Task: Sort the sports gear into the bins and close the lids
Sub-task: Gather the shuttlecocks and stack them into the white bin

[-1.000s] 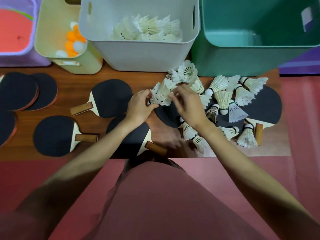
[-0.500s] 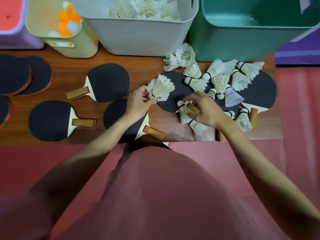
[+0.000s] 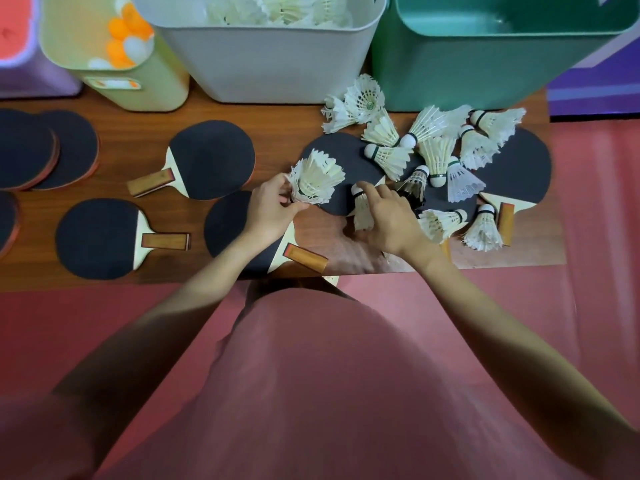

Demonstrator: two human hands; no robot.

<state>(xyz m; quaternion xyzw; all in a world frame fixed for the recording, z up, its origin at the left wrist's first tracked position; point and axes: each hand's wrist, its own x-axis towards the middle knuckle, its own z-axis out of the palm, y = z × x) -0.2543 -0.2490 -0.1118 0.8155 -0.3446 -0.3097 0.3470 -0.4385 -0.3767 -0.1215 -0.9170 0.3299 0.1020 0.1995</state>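
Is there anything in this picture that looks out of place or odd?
One shuttlecock in the loose pile looks different: its skirt is a bright white mesh, while the others around it have cream feathers. Otherwise nothing looks spilled or damaged.

Low wooden board (image 3: 104, 278) on a red floor (image 3: 602, 306)
Dark brown woodgrain runs across the board, the reddish-pink floor spreads around it, and a purple striped mat (image 3: 595, 95) sits at the far right

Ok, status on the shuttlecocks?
Left hand holds a bunch. Right hand pinches one shuttlecock. White bin open; more lie loose on paddles.
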